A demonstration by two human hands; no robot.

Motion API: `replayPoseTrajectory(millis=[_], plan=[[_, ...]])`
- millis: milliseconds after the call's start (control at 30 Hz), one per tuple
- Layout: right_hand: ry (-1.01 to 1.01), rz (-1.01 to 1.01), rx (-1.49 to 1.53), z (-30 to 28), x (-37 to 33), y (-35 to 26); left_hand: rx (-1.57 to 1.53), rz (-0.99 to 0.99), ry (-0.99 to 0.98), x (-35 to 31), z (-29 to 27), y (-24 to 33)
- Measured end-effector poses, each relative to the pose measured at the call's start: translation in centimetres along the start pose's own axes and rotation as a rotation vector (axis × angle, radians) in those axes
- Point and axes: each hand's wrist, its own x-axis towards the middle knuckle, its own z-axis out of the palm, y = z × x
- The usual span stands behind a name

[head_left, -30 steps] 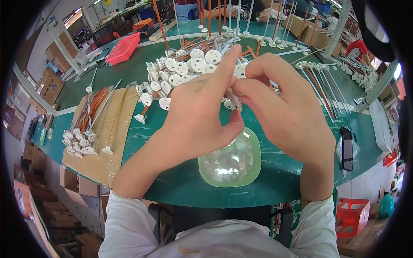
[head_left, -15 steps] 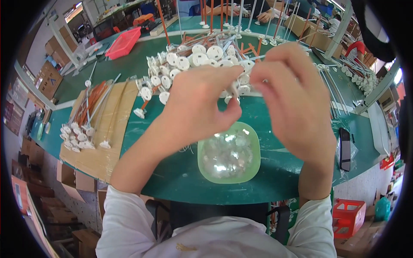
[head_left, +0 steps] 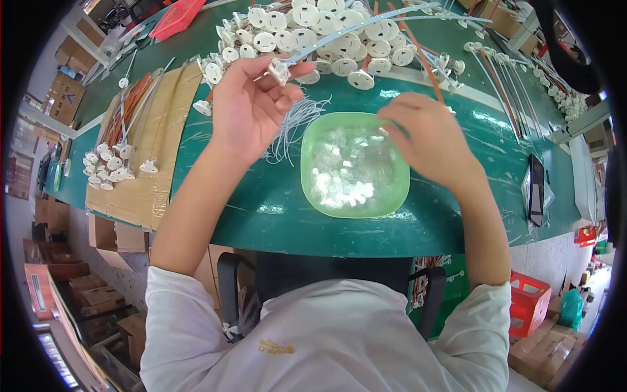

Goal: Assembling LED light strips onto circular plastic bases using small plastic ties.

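Observation:
My left hand (head_left: 243,124) is raised left of the bowl, its thumb and fingers closed round a white plastic lamp base (head_left: 279,70). From that base a pale blue LED strip (head_left: 356,27) slants up to the right. At the right rim of a green bowl (head_left: 400,196) is my right hand (head_left: 436,140), with thumb and fingertips drawn together. Something small and pale may be at those fingertips, too small to name. Many small clear, shiny pieces (head_left: 346,186) lie in the bowl.
Behind my hands is a heap of white round lamp bases (head_left: 304,38) with strips. Thin white wires (head_left: 294,127) lie left of the bowl. More strip lamps (head_left: 108,163) rest on cardboard (head_left: 153,189) at left. A black phone (head_left: 536,189) lies at right.
My hands have drawn apart. My left hand has turned and shows the lamp base with its strip, while my right hand has come down to the bowl's rim. The whole view has shifted.

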Motion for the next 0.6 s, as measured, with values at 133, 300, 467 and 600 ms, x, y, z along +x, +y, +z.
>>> replayPoseTrajectory(millis=[133,300,467,600], plan=[[-0.038,-0.082,-0.058,1.6,-0.3,-2.2,-0.043,0.009,-0.036,-1.6,-0.1,-0.6],[-0.094,-0.072,-0.102,2.0,-0.6,-1.9,-0.153,-0.060,-0.187,-2.1,-0.5,0.2],[0.001,-0.069,0.111,1.8,-1.1,-1.2,-0.242,0.109,-0.201,-2.9,1.9,-0.4],[0.037,-0.006,0.280,1.1,-1.3,-1.7,-0.154,0.073,-0.326,-3.2,1.7,-2.0]])
